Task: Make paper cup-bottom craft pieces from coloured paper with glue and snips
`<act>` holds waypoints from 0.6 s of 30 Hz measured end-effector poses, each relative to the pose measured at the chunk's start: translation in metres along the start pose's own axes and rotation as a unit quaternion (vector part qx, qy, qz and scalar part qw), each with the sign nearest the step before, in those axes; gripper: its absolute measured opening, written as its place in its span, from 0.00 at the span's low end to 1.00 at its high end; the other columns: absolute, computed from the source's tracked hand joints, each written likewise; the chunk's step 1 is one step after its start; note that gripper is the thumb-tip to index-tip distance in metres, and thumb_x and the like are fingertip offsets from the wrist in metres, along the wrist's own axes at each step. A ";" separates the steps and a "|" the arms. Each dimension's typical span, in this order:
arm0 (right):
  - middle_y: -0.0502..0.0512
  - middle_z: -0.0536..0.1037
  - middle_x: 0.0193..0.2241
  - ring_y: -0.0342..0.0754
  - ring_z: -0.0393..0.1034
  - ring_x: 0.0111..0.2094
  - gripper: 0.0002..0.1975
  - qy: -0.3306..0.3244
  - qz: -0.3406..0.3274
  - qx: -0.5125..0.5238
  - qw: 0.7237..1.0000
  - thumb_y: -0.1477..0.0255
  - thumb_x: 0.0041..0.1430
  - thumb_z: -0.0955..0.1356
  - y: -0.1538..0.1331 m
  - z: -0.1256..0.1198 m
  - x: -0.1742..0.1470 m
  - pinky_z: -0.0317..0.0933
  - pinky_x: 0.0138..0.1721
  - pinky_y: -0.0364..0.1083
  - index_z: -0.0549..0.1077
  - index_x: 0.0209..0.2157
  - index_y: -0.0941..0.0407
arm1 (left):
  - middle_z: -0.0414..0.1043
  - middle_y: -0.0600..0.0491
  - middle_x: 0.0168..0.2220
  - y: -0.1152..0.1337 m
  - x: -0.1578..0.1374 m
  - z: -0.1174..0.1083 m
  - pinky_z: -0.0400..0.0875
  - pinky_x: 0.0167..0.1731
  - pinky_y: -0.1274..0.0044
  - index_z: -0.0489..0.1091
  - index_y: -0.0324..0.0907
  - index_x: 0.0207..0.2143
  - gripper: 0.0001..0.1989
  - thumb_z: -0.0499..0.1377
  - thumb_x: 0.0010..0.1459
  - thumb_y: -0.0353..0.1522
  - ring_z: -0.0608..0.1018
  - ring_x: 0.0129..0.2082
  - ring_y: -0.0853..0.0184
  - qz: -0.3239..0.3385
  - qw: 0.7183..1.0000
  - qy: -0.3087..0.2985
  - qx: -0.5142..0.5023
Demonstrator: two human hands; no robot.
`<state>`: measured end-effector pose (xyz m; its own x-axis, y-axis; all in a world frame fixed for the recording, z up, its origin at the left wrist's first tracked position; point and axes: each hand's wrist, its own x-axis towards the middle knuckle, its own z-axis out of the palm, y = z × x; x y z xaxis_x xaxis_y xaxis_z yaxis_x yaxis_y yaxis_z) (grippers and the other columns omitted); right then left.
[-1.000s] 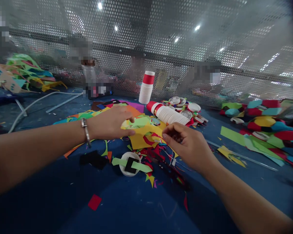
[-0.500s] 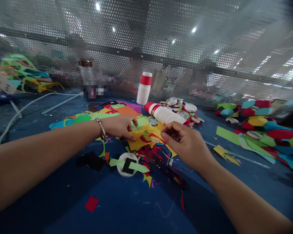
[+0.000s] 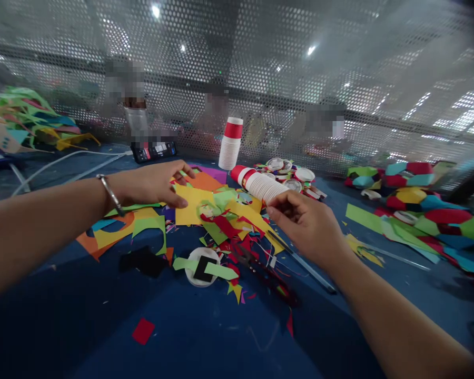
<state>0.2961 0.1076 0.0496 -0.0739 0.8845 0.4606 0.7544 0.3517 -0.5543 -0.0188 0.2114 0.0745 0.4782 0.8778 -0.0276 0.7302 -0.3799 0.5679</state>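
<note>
A bangle (image 3: pixel 111 195) (silvery) circles the left hand's (image 3: pixel 156 181) wrist. That hand reaches in palm-down, fingers and thumb well parted, with the yellow sheet (image 3: pixel 187 209) at its four o'clock. The toppled cup stack (image 3: pixel 263 188) lies at ten o'clock from the right hand (image 3: pixel 308 221), whose fingers curl narrowly; I cannot tell whether they hold anything.

Nothing legible; phone screen (image 3: pixel 156 151) unreadable
</note>
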 end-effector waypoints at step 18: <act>0.52 0.77 0.25 0.49 0.70 0.27 0.04 0.077 0.031 -0.067 0.994 0.68 0.57 0.70 0.028 -0.016 0.013 0.62 0.32 0.49 0.75 0.31 0.53 | 0.78 0.49 0.33 -0.018 -0.028 0.005 0.63 0.29 0.74 0.74 0.42 0.43 0.18 0.55 0.60 0.44 0.77 0.30 0.61 -0.005 0.981 0.031 0.190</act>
<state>0.3265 0.1241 0.0514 0.0675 0.8424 0.5346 0.8354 0.2452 -0.4918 -0.0424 0.1923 0.0611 0.4484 0.8935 0.0258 0.8692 -0.4426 0.2206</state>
